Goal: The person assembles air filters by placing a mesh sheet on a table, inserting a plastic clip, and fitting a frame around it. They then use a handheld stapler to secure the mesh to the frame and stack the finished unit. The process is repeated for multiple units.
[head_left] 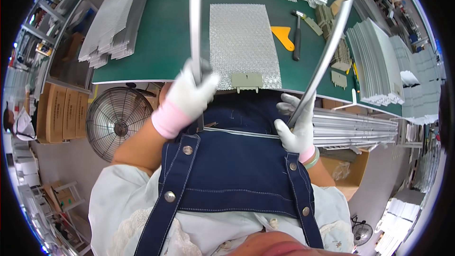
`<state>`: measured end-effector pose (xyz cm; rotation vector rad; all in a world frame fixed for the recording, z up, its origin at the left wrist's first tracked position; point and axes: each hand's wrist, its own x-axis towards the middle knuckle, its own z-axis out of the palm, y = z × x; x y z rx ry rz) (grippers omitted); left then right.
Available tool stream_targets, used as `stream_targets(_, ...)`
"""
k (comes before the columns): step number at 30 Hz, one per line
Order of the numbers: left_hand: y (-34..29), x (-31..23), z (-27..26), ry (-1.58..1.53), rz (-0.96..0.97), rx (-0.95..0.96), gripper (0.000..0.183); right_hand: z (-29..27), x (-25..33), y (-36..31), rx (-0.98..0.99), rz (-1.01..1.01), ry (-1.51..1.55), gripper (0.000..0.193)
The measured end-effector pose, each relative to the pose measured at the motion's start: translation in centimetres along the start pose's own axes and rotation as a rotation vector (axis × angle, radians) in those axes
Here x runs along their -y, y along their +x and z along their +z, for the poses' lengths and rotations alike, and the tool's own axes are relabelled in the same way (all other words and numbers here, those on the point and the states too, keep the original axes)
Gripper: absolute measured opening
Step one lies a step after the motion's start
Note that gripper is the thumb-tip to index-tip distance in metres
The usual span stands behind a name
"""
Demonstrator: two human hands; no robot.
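Observation:
My left hand [189, 95], in a white glove with a pink cuff, is closed around a long silver metal strip [195, 14] that rises over the table. A second long metal strip [327, 57] slants up to the right, its lower end held between the thumb and fingers of my right hand [298, 123], also gloved. Between the strips, a silver honeycomb-textured sheet [244, 42] lies flat on the green table [166, 33]. A small grey-green plastic piece with tabs [246, 81] sits at the sheet's near edge.
Right of the sheet lie a yellow scraper [283, 37] and a hammer [297, 42]. Stacks of silver sheets stand at left [116, 23] and right [377, 61]. Grey-green blocks [340, 57] lie near the right stack. Below the table's left side stands a fan [121, 128] beside cardboard boxes [59, 114].

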<state>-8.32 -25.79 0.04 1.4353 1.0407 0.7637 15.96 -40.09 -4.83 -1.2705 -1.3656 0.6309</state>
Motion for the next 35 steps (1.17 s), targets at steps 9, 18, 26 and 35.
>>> stream_targets(9,2.5,10.0,-0.6,0.753,0.121,-0.088,0.02,2.2,-8.5,5.0,-0.013,0.029,-0.835,0.053)
stream_targets(18,3.5,10.3,-0.6,-0.087,-0.331,-0.012,0.037,2.2,-8.6,5.6,-0.004,0.02,-0.72,0.057)
stream_targets(26,0.2,12.8,-2.2,-0.198,-0.369,0.0,0.044,3.0,-8.1,3.6,-0.033,0.111,-0.472,0.06)
stream_targets(35,0.0,11.8,-1.8,-0.183,-0.436,0.011,0.064,2.0,-7.5,2.2,-0.112,0.722,0.247,0.073)
